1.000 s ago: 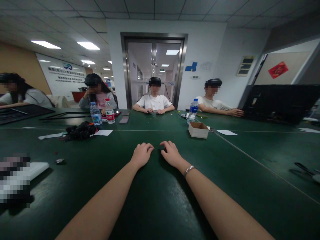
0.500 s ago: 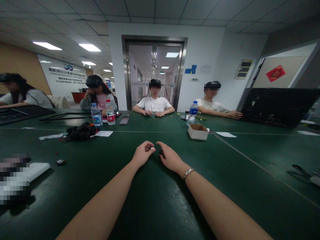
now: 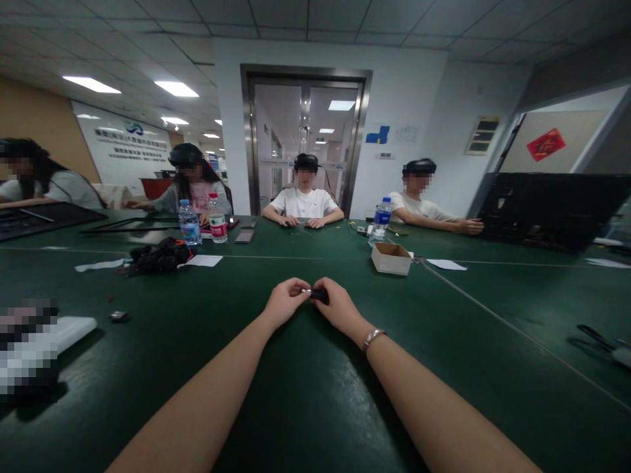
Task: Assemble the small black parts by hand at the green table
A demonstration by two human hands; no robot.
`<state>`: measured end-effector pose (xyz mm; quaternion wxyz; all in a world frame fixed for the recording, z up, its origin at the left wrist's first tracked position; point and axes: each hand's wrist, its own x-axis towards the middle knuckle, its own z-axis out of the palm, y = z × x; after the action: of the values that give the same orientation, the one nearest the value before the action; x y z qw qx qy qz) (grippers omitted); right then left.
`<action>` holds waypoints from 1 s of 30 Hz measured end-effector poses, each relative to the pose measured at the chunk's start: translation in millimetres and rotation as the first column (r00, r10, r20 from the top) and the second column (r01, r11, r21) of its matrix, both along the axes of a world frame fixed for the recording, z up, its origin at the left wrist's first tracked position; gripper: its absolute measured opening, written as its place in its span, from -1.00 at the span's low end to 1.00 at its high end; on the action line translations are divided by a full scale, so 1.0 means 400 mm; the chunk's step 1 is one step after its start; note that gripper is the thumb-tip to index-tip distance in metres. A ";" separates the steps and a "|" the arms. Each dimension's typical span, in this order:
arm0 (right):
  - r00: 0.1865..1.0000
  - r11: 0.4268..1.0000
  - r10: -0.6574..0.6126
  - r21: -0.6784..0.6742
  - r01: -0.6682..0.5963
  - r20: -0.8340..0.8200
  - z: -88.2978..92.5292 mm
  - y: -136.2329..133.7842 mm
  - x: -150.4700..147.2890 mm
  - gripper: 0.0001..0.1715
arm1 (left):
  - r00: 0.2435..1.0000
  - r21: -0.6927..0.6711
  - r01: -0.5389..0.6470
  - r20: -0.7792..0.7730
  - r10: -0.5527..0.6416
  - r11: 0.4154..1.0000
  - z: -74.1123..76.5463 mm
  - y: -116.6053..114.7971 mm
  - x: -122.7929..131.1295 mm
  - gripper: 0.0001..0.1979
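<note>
My left hand [image 3: 286,300] pinches a small shiny metal piece [image 3: 306,292] between thumb and fingers. Closed on a small black object [image 3: 319,294] is my right hand [image 3: 341,309], which has a silver bracelet at the wrist. The metal piece and the black object meet end to end between my fingertips; whether they are joined I cannot tell. Both hands are just above or on the green table [image 3: 315,381], and the fingers hide most of what they hold.
A small open box [image 3: 391,261] stands beyond my right hand, near a water bottle [image 3: 381,217]. A heap of black cables [image 3: 162,256] and two bottles are at the left. A large black panel [image 3: 552,210] stands at the right. Several people sit around the table.
My right fingers have closed around the black object, bringing it against the metal piece in my left hand. At the left, a seated person's hand has come down from the face.
</note>
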<state>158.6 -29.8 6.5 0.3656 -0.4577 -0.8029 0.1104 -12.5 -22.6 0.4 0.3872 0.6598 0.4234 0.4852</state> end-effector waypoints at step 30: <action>0.995 0.990 0.069 0.125 -0.060 -0.069 0.010 -0.011 -0.009 -0.72 | 0.982 -0.113 -0.185 -0.055 0.179 0.976 0.010 -0.003 0.011 -0.69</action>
<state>154.9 -34.2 10.6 0.4184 -0.4040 -0.8085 0.0893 -8.1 -23.9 4.6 0.3700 0.6048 0.5184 0.4781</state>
